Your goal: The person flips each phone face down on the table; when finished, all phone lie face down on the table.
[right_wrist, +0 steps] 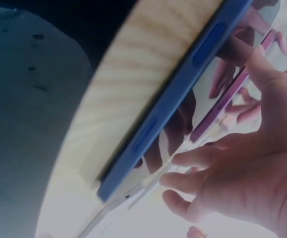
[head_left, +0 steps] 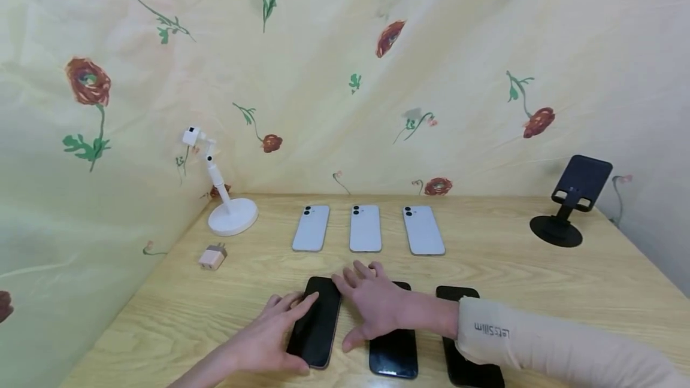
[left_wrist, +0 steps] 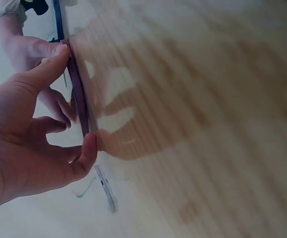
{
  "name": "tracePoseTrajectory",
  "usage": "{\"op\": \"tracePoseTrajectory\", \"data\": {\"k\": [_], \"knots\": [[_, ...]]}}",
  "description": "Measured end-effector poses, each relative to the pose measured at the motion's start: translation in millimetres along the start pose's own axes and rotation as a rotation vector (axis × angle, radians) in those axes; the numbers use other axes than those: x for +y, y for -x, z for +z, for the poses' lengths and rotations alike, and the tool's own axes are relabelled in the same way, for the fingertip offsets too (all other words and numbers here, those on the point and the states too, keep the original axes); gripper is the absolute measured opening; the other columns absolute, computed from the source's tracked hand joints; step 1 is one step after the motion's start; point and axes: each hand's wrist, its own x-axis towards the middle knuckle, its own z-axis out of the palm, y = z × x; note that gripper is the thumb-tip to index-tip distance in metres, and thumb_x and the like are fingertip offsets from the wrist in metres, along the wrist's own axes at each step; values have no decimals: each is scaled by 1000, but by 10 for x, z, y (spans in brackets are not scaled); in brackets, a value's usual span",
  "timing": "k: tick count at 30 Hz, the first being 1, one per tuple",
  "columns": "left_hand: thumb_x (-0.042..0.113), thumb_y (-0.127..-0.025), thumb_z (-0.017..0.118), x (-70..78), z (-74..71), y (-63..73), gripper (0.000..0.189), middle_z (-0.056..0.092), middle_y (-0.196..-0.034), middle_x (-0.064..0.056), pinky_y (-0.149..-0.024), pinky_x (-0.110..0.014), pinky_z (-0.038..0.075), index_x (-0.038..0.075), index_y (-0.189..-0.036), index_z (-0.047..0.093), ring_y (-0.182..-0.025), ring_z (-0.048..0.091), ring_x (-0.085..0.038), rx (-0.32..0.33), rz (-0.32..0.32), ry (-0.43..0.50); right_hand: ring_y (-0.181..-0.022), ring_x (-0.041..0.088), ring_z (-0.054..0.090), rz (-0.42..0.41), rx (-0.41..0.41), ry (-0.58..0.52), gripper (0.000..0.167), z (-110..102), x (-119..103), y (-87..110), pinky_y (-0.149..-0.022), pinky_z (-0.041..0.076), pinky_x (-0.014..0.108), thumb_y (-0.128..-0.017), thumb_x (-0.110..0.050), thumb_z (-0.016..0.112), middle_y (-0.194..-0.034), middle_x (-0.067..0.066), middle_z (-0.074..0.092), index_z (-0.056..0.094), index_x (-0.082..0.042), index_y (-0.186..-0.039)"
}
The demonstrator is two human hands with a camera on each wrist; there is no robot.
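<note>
Three black-screened smartphones lie screen up in a row before me. My left hand (head_left: 272,334) holds the left smartphone (head_left: 318,325) by its left side, thumb near the lower end and a finger towards the upper end. In the left wrist view that phone's reddish edge (left_wrist: 80,101) runs between thumb and finger. My right hand (head_left: 372,301) is spread with its fingertips by the phone's upper right corner; whether they touch it I cannot tell. Its wrist passes above the middle smartphone (head_left: 393,355), partly hiding it. The sleeved forearm covers part of the right smartphone (head_left: 458,361).
Three pale smartphones, left (head_left: 311,229), middle (head_left: 365,229) and right (head_left: 424,231), lie camera side up farther back. A white stand (head_left: 232,217) and a charger plug (head_left: 212,257) are at left. A black phone stand (head_left: 557,229) is at right, before the flowered cloth.
</note>
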Motion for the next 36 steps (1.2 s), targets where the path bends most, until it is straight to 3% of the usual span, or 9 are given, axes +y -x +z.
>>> {"op": "tracePoseTrajectory", "data": {"k": [5,8,13,15,19,26,29,36], "knots": [[49,-70,89,29,41,-1,110,30,-154,-23,-92,-50,45,15,-158,32,-125,37,-36,-35,-23,39,-142,42,30,0,-16,-24,106,14,-81,-14,-106,25,59,-77,-76,66,-152,19,41,37,-11,-156],[49,-69,89,39,57,-3,109,28,-156,-24,-93,-53,44,12,-157,35,-127,37,-39,-50,-50,66,-141,42,31,3,-10,-23,105,22,-100,-23,-105,26,59,-77,-76,66,-152,20,42,39,-10,-155],[48,-72,88,43,75,-43,102,30,-155,-28,-103,-67,30,5,-152,42,-133,33,-55,-46,-60,91,-139,41,35,6,22,-9,104,49,-110,-46,-103,28,57,-77,-77,65,-149,21,45,43,-8,-152],[47,-73,88,40,74,-54,100,30,-154,-29,-104,-70,24,3,-151,42,-136,32,-54,-48,-57,99,-137,40,37,4,36,-3,103,60,-115,-57,-102,29,57,-77,-77,66,-147,21,46,45,-7,-151],[46,-74,88,31,67,-59,98,32,-153,-31,-104,-71,25,2,-150,44,-136,35,-48,-48,-47,98,-136,38,40,-3,51,2,103,69,-127,-69,-100,31,56,-77,-77,66,-145,22,48,47,-6,-149],[48,-73,87,22,67,-70,97,34,-151,-32,-100,-67,34,3,-149,47,-124,45,-53,-41,-47,75,-134,38,43,-27,89,9,102,101,-121,-74,-99,33,57,-78,-77,64,-141,24,51,49,-3,-147],[49,-73,87,20,69,-74,97,35,-151,-31,-97,-61,40,4,-149,47,-119,49,-48,-43,-51,60,-132,38,44,-38,106,17,101,112,-121,-74,-98,33,57,-78,-76,65,-139,24,53,51,-3,-146],[47,-72,87,43,71,-64,97,35,-151,-32,-95,-57,41,3,-149,47,-113,51,-42,-37,-49,69,-130,36,46,-45,107,38,101,130,-120,-93,-97,34,56,-78,-77,64,-135,21,56,51,-3,-145]]}}
